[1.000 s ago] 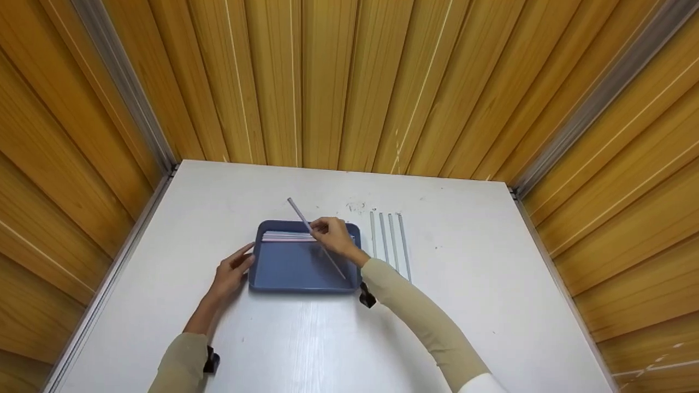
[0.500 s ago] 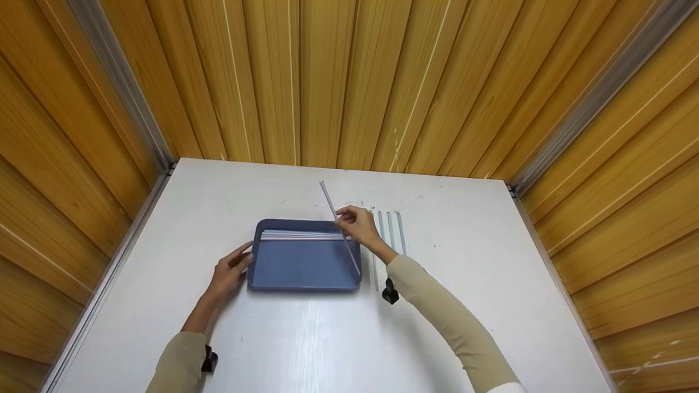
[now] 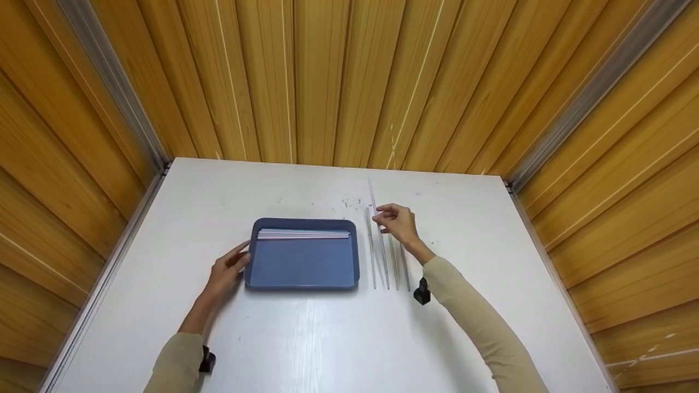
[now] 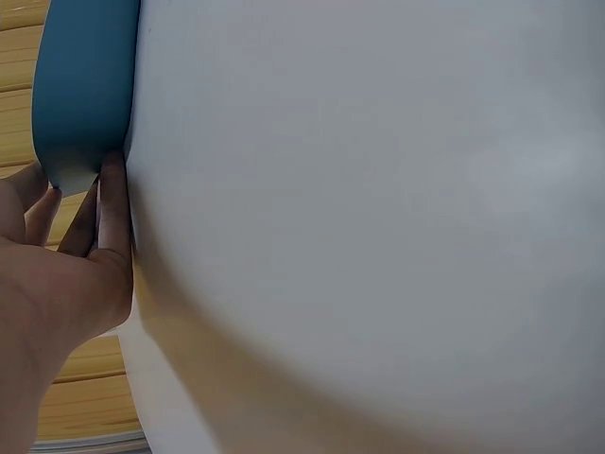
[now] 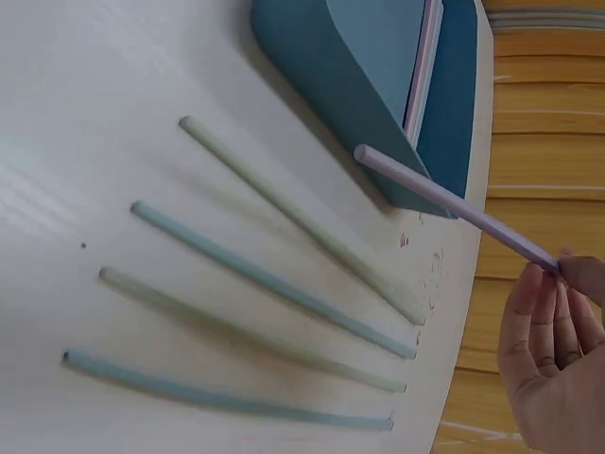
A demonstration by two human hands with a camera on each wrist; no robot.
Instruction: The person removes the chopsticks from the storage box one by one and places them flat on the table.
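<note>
My right hand (image 3: 398,225) pinches a pale purple drinking straw (image 5: 444,200) near one end, between thumb and fingertips. The straw slants over the row of straws on the table, to the right of the blue tray (image 3: 302,265). In the right wrist view this row shows pale green straws (image 5: 274,196) alternating with pale blue straws (image 5: 269,277), lying roughly side by side. My left hand (image 3: 224,275) rests its fingertips against the tray's left wall, fingers extended. Inside the tray, along its far side, lies a bundle of pinkish and whitish straws (image 3: 303,234).
The tray and straws are on a white table (image 3: 306,338). Small dark specks (image 3: 352,202) mark its surface beyond the tray. Wood-patterned walls (image 3: 322,82) enclose the back and sides, with grey metal rails (image 3: 112,82) at the corners.
My right hand has carried the purple straw from over the tray to the right, above the row of straws. My left hand has stayed at the tray's left side.
</note>
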